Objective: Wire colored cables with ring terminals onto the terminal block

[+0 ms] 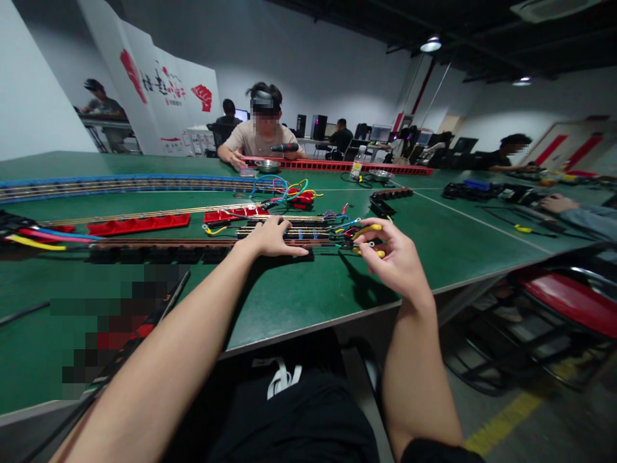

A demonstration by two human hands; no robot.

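Observation:
My left hand (274, 239) lies with spread fingers on a long rail assembly (216, 244) of black holders and copper-coloured bars, near its right end. In my right hand (393, 254) is a pair of pliers with yellow handles (373, 253), the handles spread apart between thumb and fingers. The jaws are at the thin coloured wires (344, 235) coming out of the assembly's end; I cannot tell whether they grip one. Behind my left hand lie a red holder strip (231, 214) and a yellow lead with a ring terminal (214, 230).
A curved blue rail (120, 186) runs along the back left. Loose coloured wires (289, 190) loop over a red part. A person (265, 132) sits opposite at a long red strip (347, 165). A bottle (357, 164) and metal bowls (380, 175) stand there. Another person's hand (558, 203) is right.

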